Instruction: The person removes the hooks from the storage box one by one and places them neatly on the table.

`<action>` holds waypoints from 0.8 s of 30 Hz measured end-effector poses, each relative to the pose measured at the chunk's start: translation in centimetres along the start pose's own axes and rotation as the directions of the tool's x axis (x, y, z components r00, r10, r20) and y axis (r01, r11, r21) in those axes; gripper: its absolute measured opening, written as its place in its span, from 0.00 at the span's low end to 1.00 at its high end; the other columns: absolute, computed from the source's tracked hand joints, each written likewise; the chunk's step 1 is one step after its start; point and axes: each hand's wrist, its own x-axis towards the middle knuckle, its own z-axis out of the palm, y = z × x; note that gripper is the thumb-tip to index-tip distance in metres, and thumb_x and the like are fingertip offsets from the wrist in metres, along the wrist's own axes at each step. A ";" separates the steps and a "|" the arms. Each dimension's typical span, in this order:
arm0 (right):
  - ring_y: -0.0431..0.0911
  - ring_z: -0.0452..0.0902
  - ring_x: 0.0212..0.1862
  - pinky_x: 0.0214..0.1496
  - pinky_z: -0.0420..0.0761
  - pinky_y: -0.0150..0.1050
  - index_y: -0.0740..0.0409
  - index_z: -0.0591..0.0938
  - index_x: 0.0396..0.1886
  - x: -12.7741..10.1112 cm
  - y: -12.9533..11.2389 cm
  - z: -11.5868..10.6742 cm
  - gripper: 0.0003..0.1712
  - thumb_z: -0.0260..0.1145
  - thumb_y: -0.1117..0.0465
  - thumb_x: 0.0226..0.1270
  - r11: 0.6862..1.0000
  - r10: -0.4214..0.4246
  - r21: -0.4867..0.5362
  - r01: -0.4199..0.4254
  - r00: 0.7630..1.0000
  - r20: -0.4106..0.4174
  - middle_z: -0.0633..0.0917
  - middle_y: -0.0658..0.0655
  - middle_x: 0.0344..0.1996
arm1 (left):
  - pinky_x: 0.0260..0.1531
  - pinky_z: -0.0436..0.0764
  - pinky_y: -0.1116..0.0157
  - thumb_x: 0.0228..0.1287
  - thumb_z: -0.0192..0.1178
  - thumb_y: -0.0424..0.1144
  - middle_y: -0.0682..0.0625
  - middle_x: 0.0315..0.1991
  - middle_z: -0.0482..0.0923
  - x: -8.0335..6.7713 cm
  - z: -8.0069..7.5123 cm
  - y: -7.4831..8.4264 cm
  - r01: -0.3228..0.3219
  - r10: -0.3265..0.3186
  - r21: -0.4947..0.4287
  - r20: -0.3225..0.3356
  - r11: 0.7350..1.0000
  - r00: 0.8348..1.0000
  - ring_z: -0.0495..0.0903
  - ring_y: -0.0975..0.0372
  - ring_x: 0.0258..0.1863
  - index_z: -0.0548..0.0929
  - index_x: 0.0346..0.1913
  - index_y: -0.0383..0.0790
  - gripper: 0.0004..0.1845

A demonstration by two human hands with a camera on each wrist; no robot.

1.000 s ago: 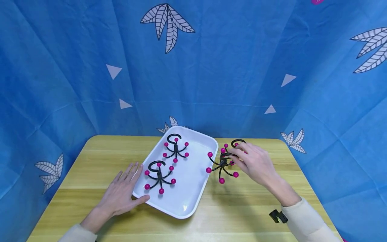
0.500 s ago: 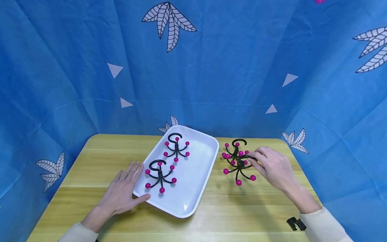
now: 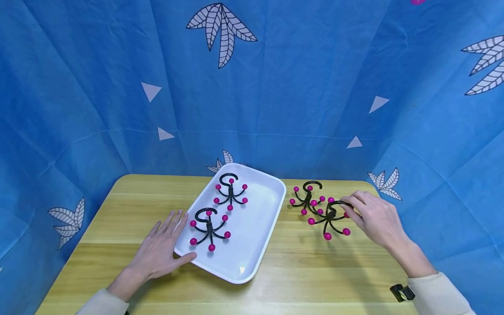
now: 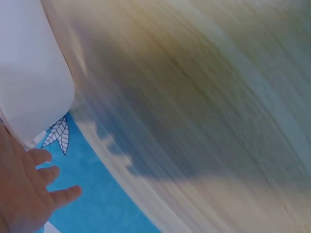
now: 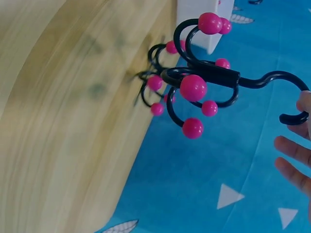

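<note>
Four black hooks with pink ball tips are in sight, and the one in hand (image 3: 330, 216) sits on the table (image 3: 299, 262) at about three o'clock from the white tray (image 3: 252, 245), its prongs spread downward and its curved top loop pointing toward the right hand (image 3: 374, 216); the fingers (image 3: 354, 202) of that hand are curled onto the loop and pinch it, and the right wrist view shows the same hook (image 5: 204, 80) held by its loop end with the fingertips (image 5: 291, 145) at the frame's edge. Just beside it, at about ten o'clock, a second hook (image 3: 307, 197) lies on the table, close enough that their pink tips nearly meet, though contact cannot be told. Inside the tray lie two more: the far hook (image 3: 230, 192) at its twelve o'clock end and the near hook (image 3: 208, 227) toward seven o'clock, well apart from each other. The left hand (image 3: 159, 249) lies flat on the table at the tray's eight o'clock side, fingers straight and slightly spread, thumb touching the tray's rim; the left wrist view is blurred. A blue cloth backdrop (image 3: 275, 87) with leaf prints rises behind the table
</note>
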 end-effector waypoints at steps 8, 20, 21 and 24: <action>0.47 0.81 0.24 0.19 0.76 0.40 0.56 0.89 0.40 -1.5 1.9 0.6 0.39 0.39 0.36 0.87 1.000 0.002 -0.028 0.000 0.999 0.050 0.87 0.53 0.30 | 0.79 0.64 0.35 0.61 0.58 0.78 0.38 0.85 0.56 0.0 0.0 0.1 0.003 -0.003 0.003 0.000 1.000 1.000 0.57 0.41 0.84 0.57 0.84 0.39 0.61; 0.47 0.77 0.22 0.18 0.73 0.39 0.56 0.88 0.43 -2.8 4.8 1.2 0.35 0.41 0.39 0.88 0.999 -0.024 -0.026 0.027 0.995 0.101 0.86 0.54 0.31 | 0.79 0.64 0.35 0.61 0.58 0.78 0.38 0.85 0.56 0.0 0.0 0.1 0.002 -0.002 0.006 0.000 1.000 1.000 0.57 0.41 0.84 0.56 0.85 0.39 0.61; 0.45 0.76 0.22 0.18 0.71 0.37 0.55 0.88 0.43 -2.9 5.1 1.2 0.36 0.40 0.39 0.88 0.999 -0.021 -0.029 0.024 0.993 0.114 0.85 0.54 0.30 | 0.79 0.64 0.35 0.61 0.58 0.78 0.38 0.85 0.56 0.0 0.0 0.1 0.002 -0.002 0.006 0.000 1.000 1.000 0.57 0.41 0.84 0.56 0.85 0.39 0.61; 0.43 0.72 0.22 0.18 0.67 0.34 0.54 0.88 0.43 -3.1 5.7 1.2 0.27 0.49 0.43 0.87 0.999 -0.008 -0.036 0.014 0.989 0.146 0.84 0.53 0.29 | 0.79 0.64 0.35 0.61 0.59 0.78 0.38 0.85 0.56 -0.1 0.0 0.1 0.003 -0.003 0.006 0.001 1.000 1.000 0.57 0.41 0.84 0.56 0.85 0.39 0.61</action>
